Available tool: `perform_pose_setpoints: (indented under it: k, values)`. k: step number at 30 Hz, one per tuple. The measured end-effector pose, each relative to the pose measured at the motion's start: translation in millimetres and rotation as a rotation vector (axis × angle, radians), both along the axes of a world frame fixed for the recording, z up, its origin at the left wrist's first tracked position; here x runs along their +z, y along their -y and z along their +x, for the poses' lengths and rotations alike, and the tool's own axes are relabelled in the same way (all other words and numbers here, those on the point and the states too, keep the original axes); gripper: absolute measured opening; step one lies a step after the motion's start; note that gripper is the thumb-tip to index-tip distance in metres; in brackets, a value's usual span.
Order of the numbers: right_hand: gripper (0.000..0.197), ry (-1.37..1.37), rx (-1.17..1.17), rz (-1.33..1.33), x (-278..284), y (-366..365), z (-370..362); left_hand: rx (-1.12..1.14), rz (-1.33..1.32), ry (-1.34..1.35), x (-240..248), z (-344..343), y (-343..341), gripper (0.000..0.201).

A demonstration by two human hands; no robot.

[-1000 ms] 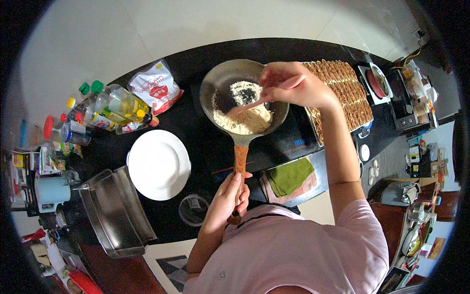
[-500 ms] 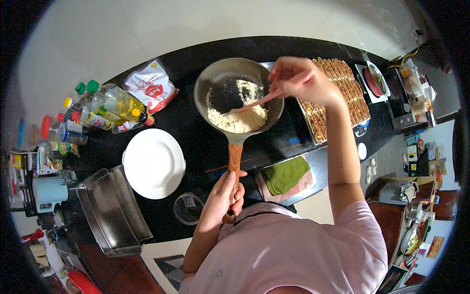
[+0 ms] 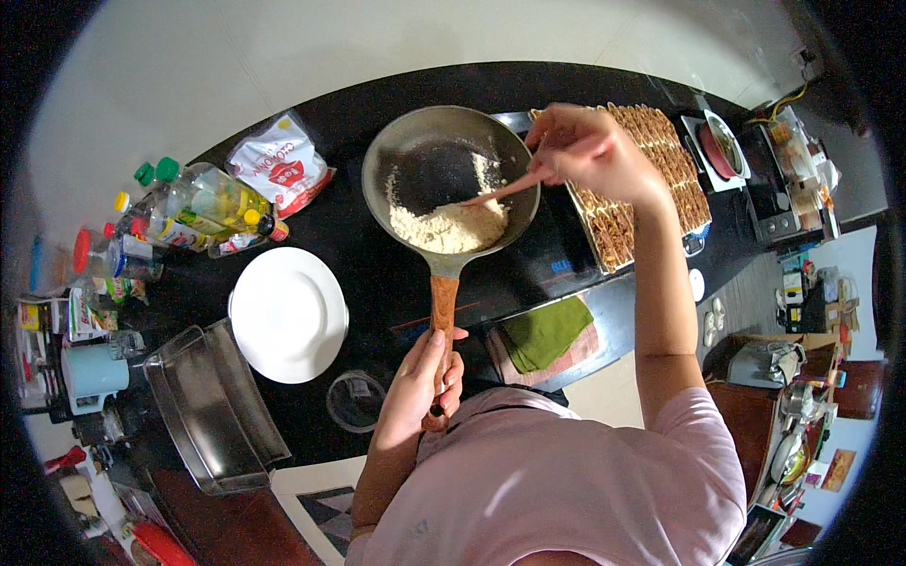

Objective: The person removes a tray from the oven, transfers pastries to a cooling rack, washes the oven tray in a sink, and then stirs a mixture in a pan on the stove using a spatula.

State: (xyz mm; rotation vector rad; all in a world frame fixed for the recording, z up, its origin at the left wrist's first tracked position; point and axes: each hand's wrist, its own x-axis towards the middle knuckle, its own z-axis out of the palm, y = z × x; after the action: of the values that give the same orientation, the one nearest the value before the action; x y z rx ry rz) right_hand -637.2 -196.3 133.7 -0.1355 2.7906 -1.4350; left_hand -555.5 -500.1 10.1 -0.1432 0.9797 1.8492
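Note:
A grey frying pan (image 3: 401, 141) stands on the dark cooktop in front of me. Pale, crumbly flour-like powder (image 3: 451, 231) is heaped along its near side, with a thinner streak toward the right wall. My left hand (image 3: 422, 382) is wrapped around the pan's wooden handle (image 3: 444, 304), close to its end. Above the pan's right rim, my right hand (image 3: 599, 156) grips a wooden spatula (image 3: 510, 188), its fingers slightly blurred. The spatula slants down leftward, and its tip is in the powder, partly hidden.
Left of the pan are a white plate (image 3: 288, 316), a red-and-white bag (image 3: 280, 160) and several bottles (image 3: 222, 198). A metal basin (image 3: 217, 406) lies nearer. On the right sits a brown slatted rack (image 3: 651, 189); a green cloth (image 3: 545, 335) lies at the counter's front edge.
The spatula tip has shifted slightly within the pan, and the powder's far streak is thinner and pushed about. Pan and left hand sit slightly further left in view, as do the surroundings.

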Motion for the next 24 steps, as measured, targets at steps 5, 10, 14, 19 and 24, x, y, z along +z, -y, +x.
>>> perform_pose_setpoints:
  k: [5,10,14,19,24]
  values:
    - [0.018,-0.134,-0.109,0.159,-11,-26,-28,-0.006,-0.006,-0.001,5,-1,-5,0.039]
    - [0.015,-0.099,-0.013,0.306,-10,-13,-6,0.003,-0.001,0.019,6,-2,-4,0.039]
    - [0.017,-0.095,-0.052,0.020,9,-16,-17,-0.004,0.006,0.012,6,-4,-2,0.040]
    - [0.035,-0.080,-0.220,0.173,3,-43,-72,-0.018,-0.032,-0.035,9,-6,-2,0.040]
    - [0.042,0.169,-0.410,0.016,-14,-95,-67,-0.044,-0.049,-0.067,12,-8,-4,0.040]
